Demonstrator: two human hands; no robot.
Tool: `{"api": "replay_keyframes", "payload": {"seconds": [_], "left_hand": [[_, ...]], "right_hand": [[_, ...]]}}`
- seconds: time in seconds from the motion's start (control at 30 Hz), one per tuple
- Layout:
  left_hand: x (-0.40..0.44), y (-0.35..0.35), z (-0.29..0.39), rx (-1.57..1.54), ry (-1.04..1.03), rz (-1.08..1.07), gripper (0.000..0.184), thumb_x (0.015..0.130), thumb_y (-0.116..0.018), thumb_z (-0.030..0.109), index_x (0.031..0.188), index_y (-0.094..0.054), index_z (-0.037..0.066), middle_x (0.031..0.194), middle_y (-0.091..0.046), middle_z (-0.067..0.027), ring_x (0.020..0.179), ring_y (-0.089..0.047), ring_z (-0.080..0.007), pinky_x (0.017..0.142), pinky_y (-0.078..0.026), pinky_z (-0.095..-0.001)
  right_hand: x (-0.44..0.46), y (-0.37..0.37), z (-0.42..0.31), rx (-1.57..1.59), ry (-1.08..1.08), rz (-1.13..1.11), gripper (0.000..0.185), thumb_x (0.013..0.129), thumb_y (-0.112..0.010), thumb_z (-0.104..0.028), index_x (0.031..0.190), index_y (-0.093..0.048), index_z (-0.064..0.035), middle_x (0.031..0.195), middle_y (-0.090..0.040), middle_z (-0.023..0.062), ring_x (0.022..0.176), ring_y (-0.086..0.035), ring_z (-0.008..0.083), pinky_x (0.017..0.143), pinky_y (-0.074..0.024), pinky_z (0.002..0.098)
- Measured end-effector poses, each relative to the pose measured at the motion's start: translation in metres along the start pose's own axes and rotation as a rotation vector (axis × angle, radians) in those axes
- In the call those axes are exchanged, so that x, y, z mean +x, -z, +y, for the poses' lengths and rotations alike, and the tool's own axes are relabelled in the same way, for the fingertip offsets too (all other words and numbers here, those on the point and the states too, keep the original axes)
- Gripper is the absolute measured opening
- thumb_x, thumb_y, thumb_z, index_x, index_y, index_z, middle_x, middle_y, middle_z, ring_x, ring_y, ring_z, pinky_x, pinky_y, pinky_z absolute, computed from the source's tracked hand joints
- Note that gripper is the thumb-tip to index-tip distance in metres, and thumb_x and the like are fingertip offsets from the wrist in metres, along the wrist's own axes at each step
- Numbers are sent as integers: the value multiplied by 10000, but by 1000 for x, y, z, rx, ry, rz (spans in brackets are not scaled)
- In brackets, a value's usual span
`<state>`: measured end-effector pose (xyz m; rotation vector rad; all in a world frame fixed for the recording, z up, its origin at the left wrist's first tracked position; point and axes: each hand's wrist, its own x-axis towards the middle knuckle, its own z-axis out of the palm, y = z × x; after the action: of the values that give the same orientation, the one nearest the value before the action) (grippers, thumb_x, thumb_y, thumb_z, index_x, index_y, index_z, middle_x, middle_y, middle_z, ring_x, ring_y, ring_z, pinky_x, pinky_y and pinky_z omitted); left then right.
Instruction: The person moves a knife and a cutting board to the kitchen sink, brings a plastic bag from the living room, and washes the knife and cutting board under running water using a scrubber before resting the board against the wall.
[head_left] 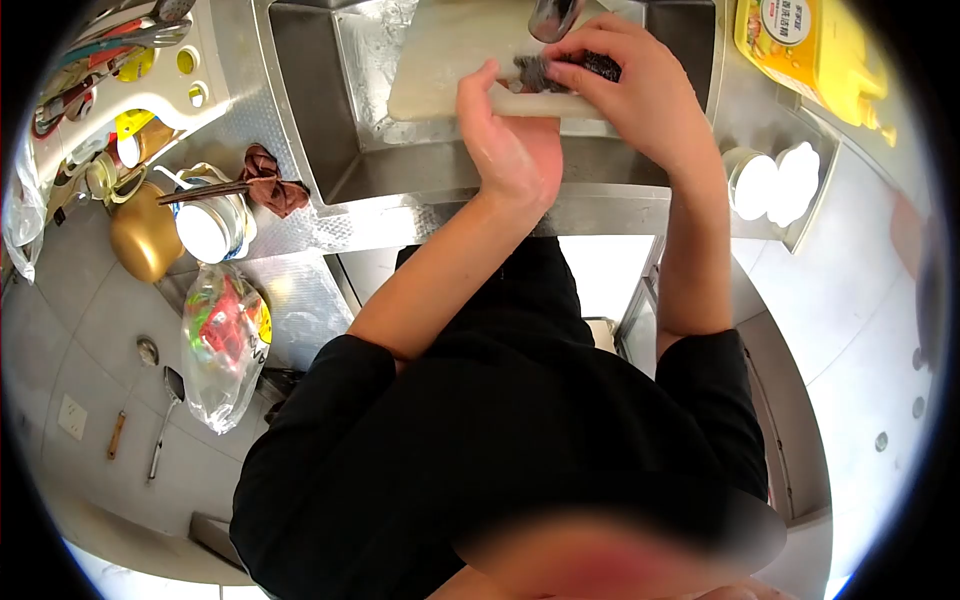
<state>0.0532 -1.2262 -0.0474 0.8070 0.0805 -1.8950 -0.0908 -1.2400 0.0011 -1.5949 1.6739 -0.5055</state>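
A white cutting board lies tilted over the sink, its near edge facing me. My left hand grips that near edge, thumb up along the top and the other fingers mostly hidden beneath. My right hand is closed on a dark, stringy scouring pad, which touches the board's surface close to the edge. Part of the pad is covered by my fingers. Just above my right hand is the end of a metal faucet.
The steel sink surrounds the board. To the right stand a yellow detergent jug and white containers. On the left are a utensil rack, a brown cloth, stacked bowls and a plastic bag.
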Motion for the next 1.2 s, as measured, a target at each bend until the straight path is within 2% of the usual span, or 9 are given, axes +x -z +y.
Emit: {"api": "replay_keyframes", "payload": {"seconds": [0.27,0.37,0.47,0.6,0.87,0.93,0.97,1.03,1.2], "left_hand": [[-3,2,-1,-32,22,70,415,875,-549,279,1244,-515,92,1279,-527,-46,1224,-487,-231,1077,-375,-476],[-9,2,-1,-16,10,47,430,846,-541,242,1238,-507,68,1283,-521,-66,1251,-482,-256,1090,-376,-495],[-7,-1,3,-61,-28,65,406,832,-535,204,1193,-487,25,1271,-507,-93,1246,-489,-281,1103,-377,-496],[-8,4,1,-99,-35,90,419,818,-541,203,1188,-484,15,1282,-502,-106,1220,-496,-292,1082,-392,-505],[-5,6,-7,-29,-59,97,391,822,-530,222,1179,-521,63,1252,-525,-70,1180,-516,-273,1039,-409,-506],[-6,7,-8,-17,-73,106,386,823,-526,228,1179,-533,77,1242,-533,-64,1174,-521,-268,1031,-411,-506],[-5,4,-6,0,-78,101,382,826,-523,230,1176,-538,77,1236,-537,-64,1180,-523,-268,1044,-408,-509],[-6,5,-6,14,-72,97,379,828,-520,232,1173,-543,76,1230,-541,-65,1187,-525,-269,1056,-405,-511],[-7,8,-11,-11,-89,125,408,813,-524,268,1182,-541,94,1202,-561,-53,1187,-516,-286,1016,-420,-528]], "right_hand": [[13,4,18,-26,17,-103,189,875,-732,-126,1047,-736,-49,932,-713,93,832,-686,216,759,-533,316],[37,-2,-30,192,-336,-300,116,910,-690,-145,967,-730,-52,906,-668,136,857,-656,301,763,-521,378],[37,-14,18,-88,-178,-252,235,922,-716,-173,1096,-700,-16,935,-712,109,812,-677,205,753,-528,319],[18,25,98,-3,-92,-359,229,938,-696,-161,1107,-689,-6,946,-709,102,828,-659,203,780,-522,321],[66,-49,52,142,134,-352,227,954,-645,-120,1160,-670,-29,953,-689,67,881,-630,176,835,-508,313],[79,-57,38,249,374,-350,154,927,-663,-131,1044,-716,-47,953,-704,145,896,-676,274,788,-520,375],[78,-47,33,252,374,-350,154,927,-663,-131,1044,-716,-47,953,-704,145,896,-676,274,788,-520,375],[66,-16,30,130,6,-581,212,941,-644,-109,1136,-665,-28,991,-677,79,935,-633,191,863,-503,324],[17,49,103,57,94,-589,183,888,-630,-11,1067,-667,-29,1066,-639,63,1004,-599,168,933,-478,306]]}}
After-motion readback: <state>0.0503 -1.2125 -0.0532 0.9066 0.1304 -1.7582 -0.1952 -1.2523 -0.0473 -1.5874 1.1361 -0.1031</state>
